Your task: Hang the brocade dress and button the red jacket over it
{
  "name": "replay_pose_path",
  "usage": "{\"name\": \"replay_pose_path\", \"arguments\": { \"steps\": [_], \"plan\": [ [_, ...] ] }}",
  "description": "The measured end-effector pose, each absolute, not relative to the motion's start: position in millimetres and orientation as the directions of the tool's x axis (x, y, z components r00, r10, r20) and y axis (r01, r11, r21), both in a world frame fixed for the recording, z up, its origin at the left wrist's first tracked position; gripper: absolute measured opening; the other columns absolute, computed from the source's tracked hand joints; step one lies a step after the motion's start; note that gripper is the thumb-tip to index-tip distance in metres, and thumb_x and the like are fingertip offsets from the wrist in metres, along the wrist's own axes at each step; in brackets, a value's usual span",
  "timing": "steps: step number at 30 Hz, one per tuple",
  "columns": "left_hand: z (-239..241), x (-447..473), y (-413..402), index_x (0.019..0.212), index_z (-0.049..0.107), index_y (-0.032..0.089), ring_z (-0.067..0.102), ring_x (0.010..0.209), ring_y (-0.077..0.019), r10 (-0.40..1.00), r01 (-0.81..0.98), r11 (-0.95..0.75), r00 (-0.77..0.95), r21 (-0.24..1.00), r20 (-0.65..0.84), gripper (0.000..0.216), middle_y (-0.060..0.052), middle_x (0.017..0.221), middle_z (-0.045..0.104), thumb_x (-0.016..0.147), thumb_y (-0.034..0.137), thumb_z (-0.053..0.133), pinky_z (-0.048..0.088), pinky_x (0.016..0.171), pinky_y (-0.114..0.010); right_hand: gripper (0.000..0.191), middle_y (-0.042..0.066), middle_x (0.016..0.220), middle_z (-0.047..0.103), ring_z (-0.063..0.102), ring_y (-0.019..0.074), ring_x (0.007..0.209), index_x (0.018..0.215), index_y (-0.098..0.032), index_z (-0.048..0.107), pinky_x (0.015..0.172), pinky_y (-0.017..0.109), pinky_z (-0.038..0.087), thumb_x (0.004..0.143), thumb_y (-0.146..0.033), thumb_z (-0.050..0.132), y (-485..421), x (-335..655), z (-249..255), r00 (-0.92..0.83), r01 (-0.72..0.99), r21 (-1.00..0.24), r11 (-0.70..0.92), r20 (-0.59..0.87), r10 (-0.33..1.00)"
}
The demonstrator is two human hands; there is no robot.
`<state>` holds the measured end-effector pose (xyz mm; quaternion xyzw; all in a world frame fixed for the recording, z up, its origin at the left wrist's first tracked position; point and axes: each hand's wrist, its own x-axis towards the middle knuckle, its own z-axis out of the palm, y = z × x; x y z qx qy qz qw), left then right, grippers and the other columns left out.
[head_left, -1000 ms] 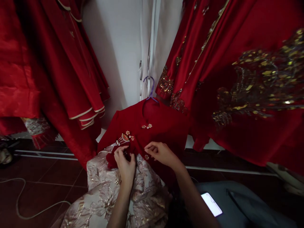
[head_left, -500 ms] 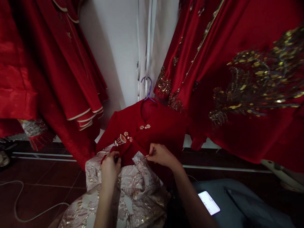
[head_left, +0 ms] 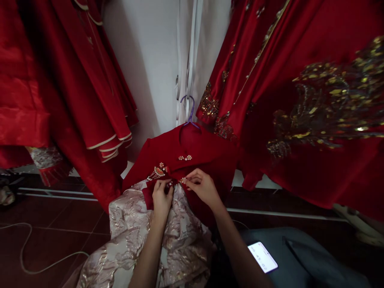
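Observation:
A red jacket (head_left: 207,156) hangs in front of me on a purple hanger (head_left: 191,114). One ornamental clasp (head_left: 185,158) shows on its upper front, and a fan-shaped brooch (head_left: 158,172) with dangling beads sits on the left. My left hand (head_left: 162,197) is closed on the jacket's front edge, beside a small beaded piece. With fingertips pinched, my right hand (head_left: 202,186) holds a gold beaded clasp (head_left: 183,181) close to the left hand. Below both hands lies a pale pink-gold brocade garment (head_left: 129,216), partly hidden by my forearms.
Red garments (head_left: 63,80) hang at the left, and a red dress with gold sequins (head_left: 330,104) hangs at the right. A lit phone (head_left: 262,256) rests on a grey-blue seat (head_left: 294,244). A white cable (head_left: 22,248) runs across the dark tiled floor.
My left hand has moved right and up with the jacket's edge. My right hand has shifted up, and the two hands are now closer together.

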<state>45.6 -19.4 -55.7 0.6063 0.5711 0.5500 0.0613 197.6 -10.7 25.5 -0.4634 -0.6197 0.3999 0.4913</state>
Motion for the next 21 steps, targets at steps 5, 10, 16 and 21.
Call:
{"name": "replay_pose_path", "arguments": {
  "steps": [5,10,16,21],
  "plan": [
    [-50,40,-34,0.096,0.063,0.019,0.060,0.078,-0.0161,0.749,0.561,-0.367,-0.295,0.742,0.593,0.022,-0.004,0.086,0.061,0.075,0.026,0.059,0.049,0.073,-0.030,0.028,-0.001,0.074,0.059,0.063,0.0139,0.055,0.081,-0.019,0.052,0.045,0.025,0.054,0.066,-0.037,0.066,-14,173,12,-0.168,-0.006,-0.989,0.148,0.147,0.975],
    [-50,41,-40,0.088,0.063,0.019,0.060,0.079,-0.0163,0.729,0.552,-0.359,-0.338,0.753,0.595,0.015,-0.005,0.085,0.062,0.076,0.026,0.059,0.049,0.075,-0.030,0.023,0.000,0.079,0.056,0.059,0.0112,0.057,0.087,-0.023,0.045,0.047,0.022,0.052,0.077,-0.041,0.055,-12,139,-35,-0.008,-0.100,-0.969,0.227,0.229,0.973],
    [-54,39,-35,0.091,0.062,0.018,0.061,0.076,-0.0148,0.732,0.490,-0.339,-0.398,0.803,0.553,0.019,-0.004,0.085,0.063,0.077,0.029,0.059,0.051,0.074,-0.029,0.021,-0.001,0.074,0.055,0.049,0.0090,0.045,0.092,-0.024,0.042,0.041,0.021,0.043,0.085,-0.044,0.044,-14,132,-62,0.096,-0.028,-0.948,0.317,0.313,0.945],
    [-53,39,-37,0.092,0.063,0.017,0.062,0.076,-0.0147,0.755,0.472,-0.356,-0.363,0.806,0.546,0.020,-0.005,0.085,0.064,0.077,0.030,0.058,0.051,0.074,-0.029,0.020,0.003,0.080,0.059,0.059,0.0132,0.063,0.090,-0.023,0.046,0.051,0.022,0.048,0.084,-0.042,0.046,-17,133,-59,0.110,0.050,-0.931,0.362,0.365,0.924]
  ]
}}
